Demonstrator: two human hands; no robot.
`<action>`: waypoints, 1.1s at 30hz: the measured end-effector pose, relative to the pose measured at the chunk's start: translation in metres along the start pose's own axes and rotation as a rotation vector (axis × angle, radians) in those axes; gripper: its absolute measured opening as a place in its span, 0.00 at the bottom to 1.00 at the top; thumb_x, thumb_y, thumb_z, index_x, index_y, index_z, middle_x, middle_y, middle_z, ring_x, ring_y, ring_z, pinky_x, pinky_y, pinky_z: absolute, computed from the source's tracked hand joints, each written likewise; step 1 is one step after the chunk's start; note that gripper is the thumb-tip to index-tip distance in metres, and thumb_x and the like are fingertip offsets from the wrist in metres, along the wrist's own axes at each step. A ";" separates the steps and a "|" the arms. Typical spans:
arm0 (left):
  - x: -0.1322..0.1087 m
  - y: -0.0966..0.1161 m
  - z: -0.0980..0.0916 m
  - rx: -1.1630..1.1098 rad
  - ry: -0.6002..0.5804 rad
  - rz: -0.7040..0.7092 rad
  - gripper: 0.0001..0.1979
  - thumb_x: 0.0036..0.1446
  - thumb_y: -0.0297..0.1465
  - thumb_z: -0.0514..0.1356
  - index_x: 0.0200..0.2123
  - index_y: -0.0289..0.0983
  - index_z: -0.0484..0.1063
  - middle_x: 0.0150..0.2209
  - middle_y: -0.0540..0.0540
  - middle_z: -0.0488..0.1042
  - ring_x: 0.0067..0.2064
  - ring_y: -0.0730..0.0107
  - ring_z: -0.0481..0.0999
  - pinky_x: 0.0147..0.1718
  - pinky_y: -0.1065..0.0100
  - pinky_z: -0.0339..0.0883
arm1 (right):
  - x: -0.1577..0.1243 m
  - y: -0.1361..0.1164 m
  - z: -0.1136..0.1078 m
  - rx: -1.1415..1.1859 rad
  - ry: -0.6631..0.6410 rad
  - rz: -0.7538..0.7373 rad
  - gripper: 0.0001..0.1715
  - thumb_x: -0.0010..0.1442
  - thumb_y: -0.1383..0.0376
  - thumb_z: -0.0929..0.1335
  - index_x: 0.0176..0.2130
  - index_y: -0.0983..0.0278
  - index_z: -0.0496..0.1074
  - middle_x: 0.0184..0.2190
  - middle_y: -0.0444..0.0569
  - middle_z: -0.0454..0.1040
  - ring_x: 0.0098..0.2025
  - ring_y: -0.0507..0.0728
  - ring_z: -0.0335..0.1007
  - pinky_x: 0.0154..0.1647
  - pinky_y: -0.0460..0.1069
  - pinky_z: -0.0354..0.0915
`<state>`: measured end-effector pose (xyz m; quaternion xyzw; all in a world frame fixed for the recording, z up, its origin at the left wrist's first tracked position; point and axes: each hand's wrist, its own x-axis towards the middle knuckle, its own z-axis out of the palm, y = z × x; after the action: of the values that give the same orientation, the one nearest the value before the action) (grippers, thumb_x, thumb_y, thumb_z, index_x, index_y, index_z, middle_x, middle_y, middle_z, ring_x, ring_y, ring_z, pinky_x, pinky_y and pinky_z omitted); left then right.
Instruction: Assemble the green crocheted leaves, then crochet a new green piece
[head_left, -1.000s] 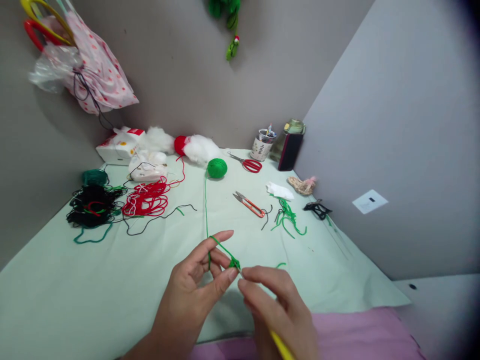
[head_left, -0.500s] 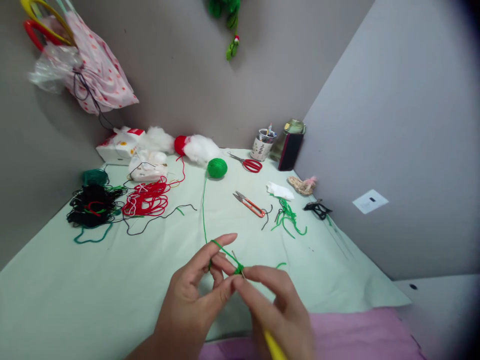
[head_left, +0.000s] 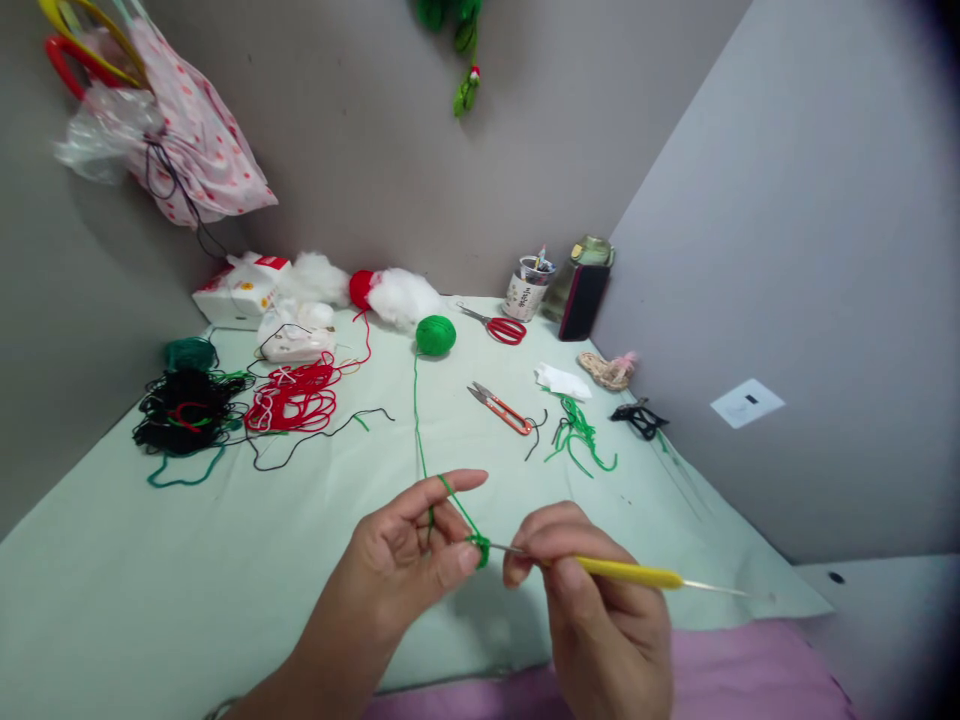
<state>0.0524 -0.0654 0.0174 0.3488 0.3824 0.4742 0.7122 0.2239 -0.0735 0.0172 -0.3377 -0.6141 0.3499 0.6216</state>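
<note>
My left hand point(head_left: 409, 555) pinches a small piece of green crochet point(head_left: 481, 549) between thumb and fingers. Green yarn point(head_left: 419, 420) runs from a green yarn ball point(head_left: 436, 336) over its raised index finger and down to the piece. My right hand point(head_left: 592, 590) is closed around a crochet hook point(head_left: 630, 572) with a yellow handle and a metal tip at each end. The hook lies nearly level, and its left tip reaches the green piece, where stitches hide the very end.
Orange thread snips point(head_left: 500, 408), red-handled scissors point(head_left: 502, 328) and green yarn scraps point(head_left: 576, 435) lie beyond my hands. Tangled red yarn point(head_left: 296, 395) and black yarn point(head_left: 187, 410) are at left. A pen cup point(head_left: 528, 290) and a phone point(head_left: 585, 302) stand at the back right.
My right hand has moved right, away from my left fingers, and the hook has swung from pointing down toward me to nearly level. My left hand has shifted slightly right.
</note>
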 end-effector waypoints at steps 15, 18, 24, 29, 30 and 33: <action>0.010 -0.004 0.008 -0.316 0.028 -0.163 0.16 0.51 0.34 0.74 0.45 0.40 0.83 0.30 0.53 0.72 0.34 0.77 0.71 0.42 0.73 0.66 | -0.005 0.010 -0.001 -0.160 0.102 -0.068 0.15 0.70 0.71 0.64 0.45 0.57 0.79 0.33 0.48 0.76 0.33 0.55 0.73 0.32 0.50 0.72; 0.009 -0.006 0.007 -0.200 0.046 -0.081 0.15 0.50 0.34 0.75 0.43 0.41 0.84 0.32 0.51 0.75 0.37 0.73 0.73 0.42 0.72 0.66 | 0.002 0.008 -0.001 0.024 0.022 0.028 0.13 0.70 0.67 0.65 0.44 0.57 0.80 0.33 0.48 0.76 0.33 0.55 0.73 0.33 0.50 0.72; 0.006 -0.009 0.008 -0.096 0.031 -0.007 0.20 0.51 0.33 0.74 0.49 0.45 0.82 0.35 0.49 0.76 0.41 0.68 0.74 0.45 0.67 0.69 | 0.000 0.015 0.004 0.061 0.029 0.091 0.12 0.69 0.67 0.67 0.43 0.57 0.81 0.37 0.49 0.80 0.35 0.54 0.75 0.34 0.49 0.73; 0.003 -0.003 0.008 -0.061 0.060 -0.001 0.18 0.53 0.32 0.73 0.48 0.46 0.82 0.35 0.50 0.73 0.41 0.69 0.73 0.44 0.70 0.69 | 0.000 0.013 0.001 0.172 0.041 0.160 0.12 0.70 0.64 0.66 0.43 0.59 0.80 0.37 0.49 0.81 0.33 0.53 0.77 0.35 0.49 0.74; 0.002 -0.002 0.008 -0.054 0.064 -0.004 0.17 0.53 0.32 0.72 0.48 0.46 0.82 0.35 0.50 0.73 0.41 0.70 0.72 0.43 0.70 0.68 | 0.000 0.012 0.000 0.185 0.041 0.157 0.13 0.71 0.64 0.65 0.43 0.60 0.80 0.37 0.50 0.81 0.33 0.53 0.77 0.36 0.49 0.75; 0.000 -0.001 0.007 -0.040 0.058 -0.010 0.16 0.53 0.33 0.72 0.47 0.47 0.83 0.35 0.50 0.72 0.40 0.70 0.72 0.41 0.72 0.68 | -0.001 0.010 -0.001 0.185 0.023 0.148 0.14 0.72 0.64 0.63 0.43 0.61 0.79 0.38 0.50 0.81 0.33 0.53 0.77 0.36 0.49 0.75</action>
<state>0.0596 -0.0665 0.0196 0.3186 0.3949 0.4881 0.7102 0.2250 -0.0692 0.0083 -0.3273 -0.5452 0.4462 0.6297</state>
